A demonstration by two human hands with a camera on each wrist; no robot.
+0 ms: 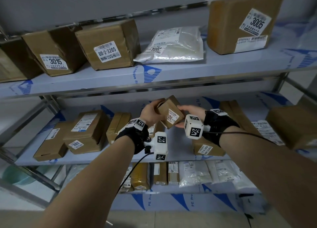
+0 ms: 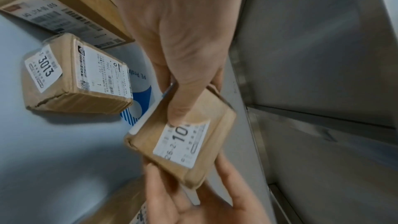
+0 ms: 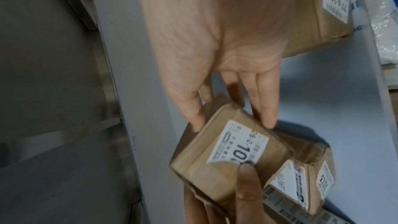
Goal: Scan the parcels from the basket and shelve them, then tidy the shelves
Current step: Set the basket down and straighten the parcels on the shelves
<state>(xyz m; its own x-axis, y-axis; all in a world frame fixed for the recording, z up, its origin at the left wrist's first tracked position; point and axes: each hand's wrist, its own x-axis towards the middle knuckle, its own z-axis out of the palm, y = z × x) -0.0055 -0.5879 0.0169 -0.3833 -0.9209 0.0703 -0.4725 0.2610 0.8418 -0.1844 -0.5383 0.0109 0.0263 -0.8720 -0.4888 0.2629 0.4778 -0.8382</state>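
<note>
Small brown parcel (image 1: 171, 114) is held in the air in front of the middle shelf (image 1: 106, 157), between both hands, tilted, label facing the wearer. The label reads "10" with further digits covered.

Left hand (image 1: 151, 113): grip pinching the parcel. The left wrist view shows the thumb (image 2: 185, 101) pressed flat on the labelled face at its 12 o'clock edge, with the other fingers behind the parcel. The forearm reaches up from 7 o'clock in the head view.

Right hand (image 1: 191, 111): grip also on the parcel. The right wrist view shows the fingers (image 3: 264, 108) extended along the parcel's far side, and the thumb at the near corner. The head view shows the palm cupping the parcel's 3 o'clock side and underside.

The head view alone shows the upper shelf (image 1: 171, 73), carrying a box labelled 3015 (image 1: 51, 52), a box labelled 80-2-3205 (image 1: 109, 46), a white mailer bag (image 1: 173, 46) and a box labelled 3005 (image 1: 240, 22). It also shows a box labelled 3003 (image 1: 85, 131) at 9 o'clock of the hands, and a lower shelf holding upright parcels.

The wrist views alone show a box labelled 3013 (image 2: 73, 77) lying on the middle shelf just beside the held parcel. In the head view it is hidden behind the left hand.
</note>
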